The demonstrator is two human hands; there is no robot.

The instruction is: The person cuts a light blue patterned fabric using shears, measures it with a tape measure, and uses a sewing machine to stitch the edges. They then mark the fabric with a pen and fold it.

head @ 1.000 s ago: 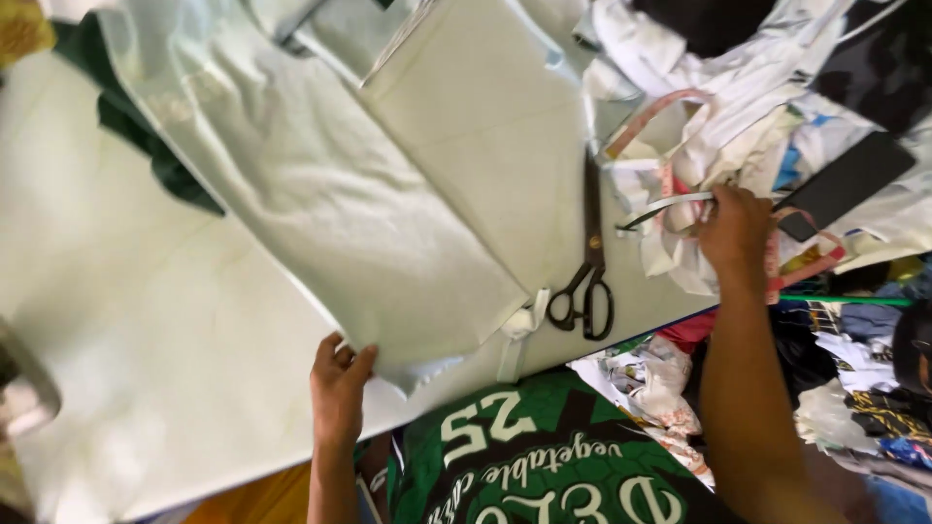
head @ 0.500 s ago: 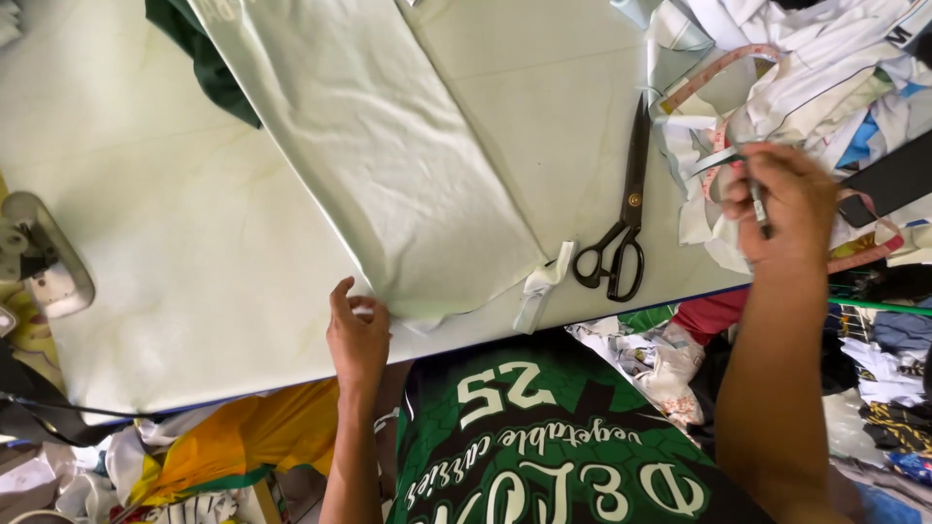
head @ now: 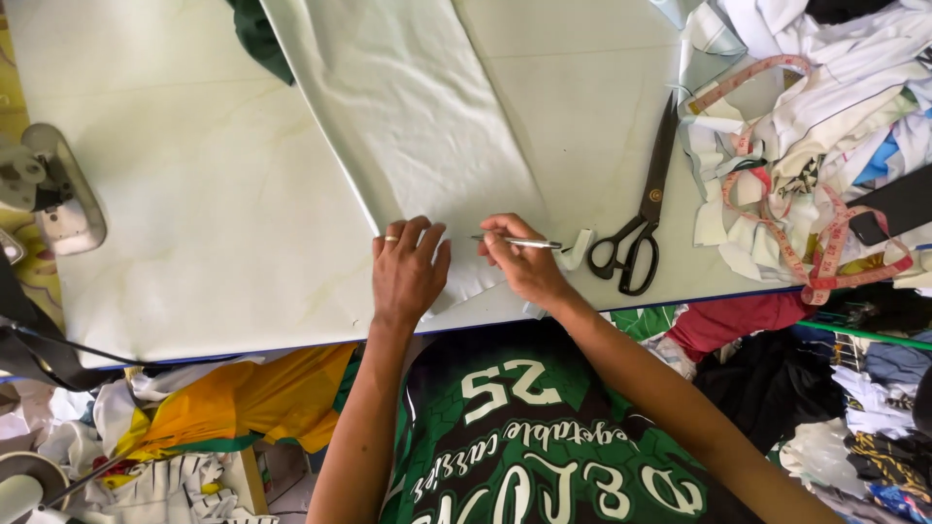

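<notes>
The right hand pinches a thin pen, its long axis level, tip pointing toward the left hand. That hand lies flat and unclenched on the cloth, directly under both hands. Scissors lie just beyond the pen's rear end.

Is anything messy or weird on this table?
Yes. At the right edge a heap of fabric scraps is tangled with a pink measuring tape. The pale cloth under both hands lies flat.
</notes>
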